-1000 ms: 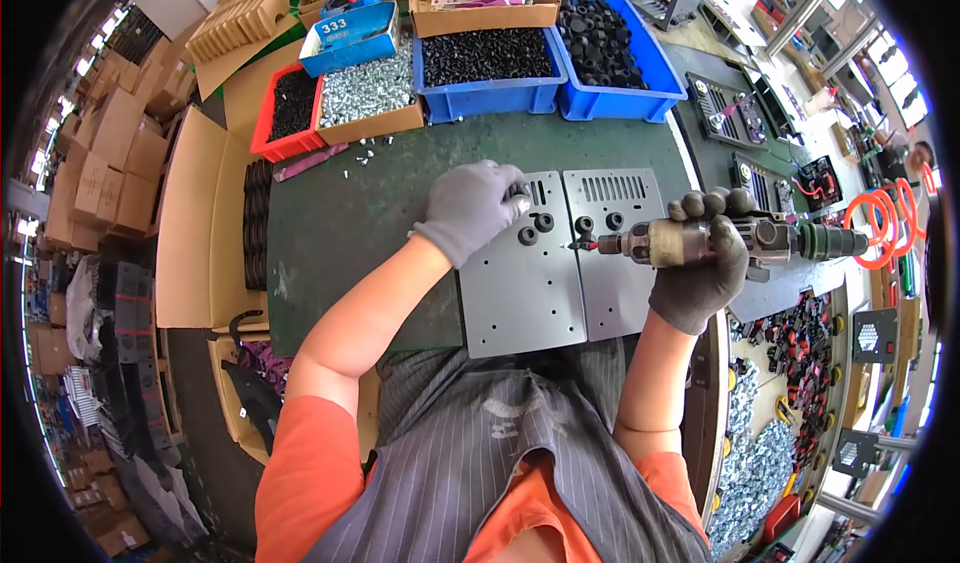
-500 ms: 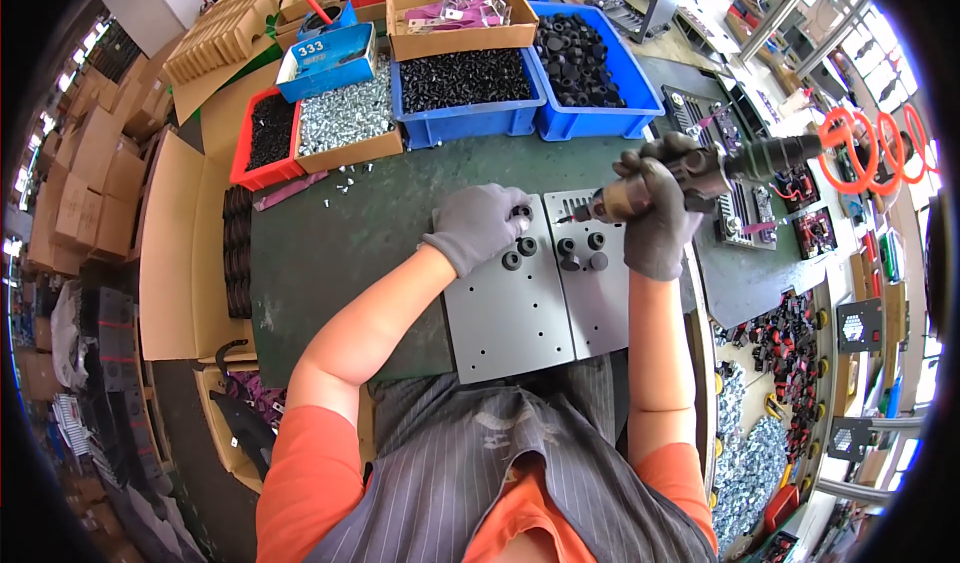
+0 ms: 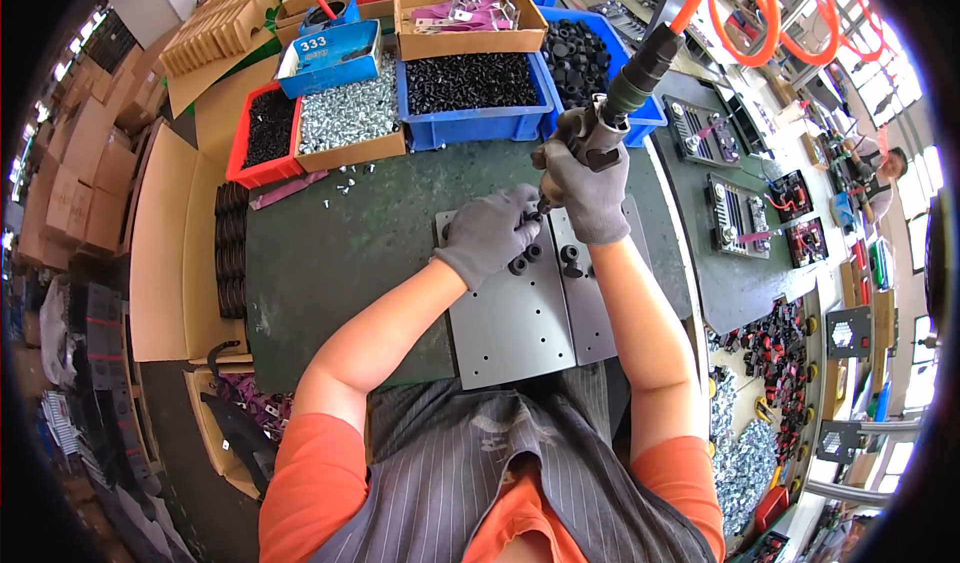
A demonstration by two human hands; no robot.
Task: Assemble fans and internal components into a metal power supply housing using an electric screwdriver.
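Note:
Two grey metal plates with holes, a left plate point(image 3: 510, 328) and a right plate point(image 3: 592, 335), lie side by side on the green-topped bench. My left hand point(image 3: 484, 233), in a grey glove, rests on the left plate's far part, its fingers closed round a small black rubber foot point(image 3: 534, 219). My right hand point(image 3: 592, 191), also gloved, grips a power screwdriver point(image 3: 604, 128) held nearly upright. Its tip points down at that foot; whether it touches is hard to tell. Loose black feet point(image 3: 518, 265) sit near my left fingers, with more black feet point(image 3: 571, 263) on the right plate.
Beyond the plates stand a blue bin point(image 3: 475, 126) of black screws, another blue bin point(image 3: 652, 113) of black feet, and a box point(image 3: 380, 146) of silver screws. An orange coiled hose point(image 3: 765, 48) runs from the screwdriver. Another person point(image 3: 880, 183) is far right.
My right hand has swung left and tipped the screwdriver from nearly level to upright, bringing its tip to the foot at my left fingers. My left hand has shifted slightly.

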